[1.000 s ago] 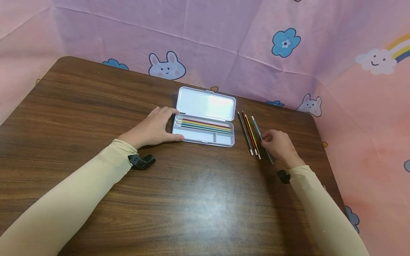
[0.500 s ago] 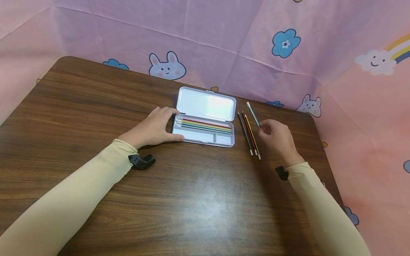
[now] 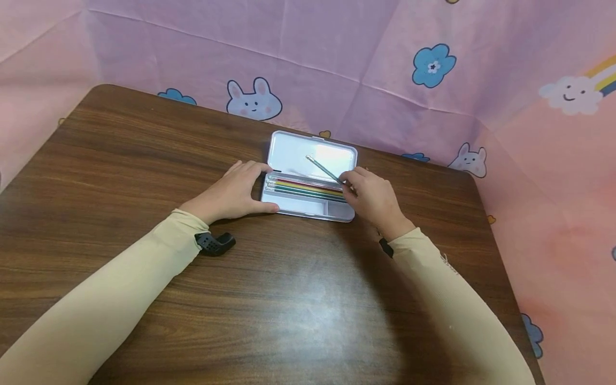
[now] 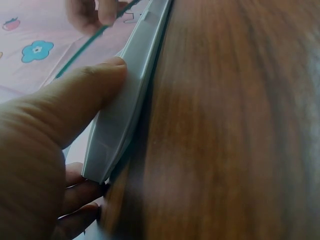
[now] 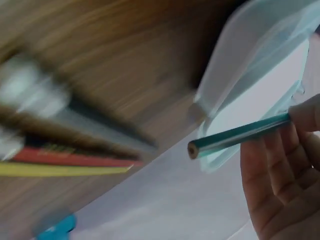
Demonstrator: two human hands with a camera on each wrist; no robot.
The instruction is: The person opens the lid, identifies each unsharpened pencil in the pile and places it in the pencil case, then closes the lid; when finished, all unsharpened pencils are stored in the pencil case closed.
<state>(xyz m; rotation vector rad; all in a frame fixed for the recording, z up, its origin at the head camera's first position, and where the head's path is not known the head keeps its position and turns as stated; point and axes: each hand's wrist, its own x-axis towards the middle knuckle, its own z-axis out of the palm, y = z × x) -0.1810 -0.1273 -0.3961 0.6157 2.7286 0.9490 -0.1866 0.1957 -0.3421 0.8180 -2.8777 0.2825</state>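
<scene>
A white pencil case (image 3: 300, 205) lies with its lid (image 3: 291, 152) up on the table. Inside its back compartment are several pencils (image 3: 303, 187). My left hand (image 3: 226, 193) grips the case's left end; in the left wrist view the thumb (image 4: 95, 82) presses the front wall and fingers reach round the end. With thumb and fingers my right hand (image 3: 372, 199) pinches a green pencil (image 3: 323, 168), tilted above the case, eraser end to the left. In the right wrist view this green pencil (image 5: 240, 135) shows a flat unsharpened end.
Loose pencils, among them a red pencil (image 5: 75, 157) and a yellow pencil (image 5: 65, 170), lie right of the case; my right hand hides them in the head view. A patterned cloth (image 3: 327, 64) hangs behind the brown wooden table (image 3: 269, 299).
My right hand has lifted the green pencil from the table on the right and carried it left, over the case. The left hand stays on the case.
</scene>
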